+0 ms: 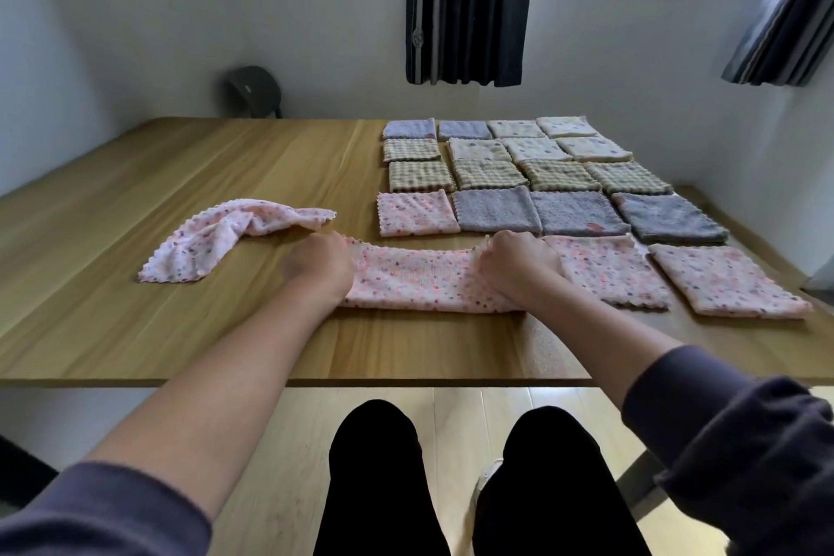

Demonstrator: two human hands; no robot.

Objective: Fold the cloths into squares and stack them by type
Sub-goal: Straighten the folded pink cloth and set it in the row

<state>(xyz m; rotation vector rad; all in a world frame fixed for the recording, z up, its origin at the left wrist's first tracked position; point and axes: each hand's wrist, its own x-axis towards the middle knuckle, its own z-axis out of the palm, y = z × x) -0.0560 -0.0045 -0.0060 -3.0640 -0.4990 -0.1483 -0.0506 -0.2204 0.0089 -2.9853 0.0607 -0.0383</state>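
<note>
Legs (374, 488) in black trousers sit nearest you, below the front edge of the wooden table (135, 330). Past that edge, both your forearms reach onto a long pink strip (419, 284), a dotted cloth folded lengthwise and lying flat across the table. Your left hand (318, 264) covers its left end, fingers curled down over the far edge and gripping the fabric. Your right hand (519, 266) holds the right end, fingers bunched on the far corner so the scalloped hem puckers up against them. The strip spans the whole gap between your two sets of fingers. Out beyond your left fingers, apart from them, a crumpled pink cloth (216, 239) lies unfolded. Just beside your right fingers, on the outer side, two folded pink squares (609, 275) rest side by side. Beyond your fingertips a third pink square (415, 212) lies beside three grey squares (577, 212), then come checked squares (487, 174), then cream dotted squares (532, 148) and two lavender squares (408, 129) farthest away.
</note>
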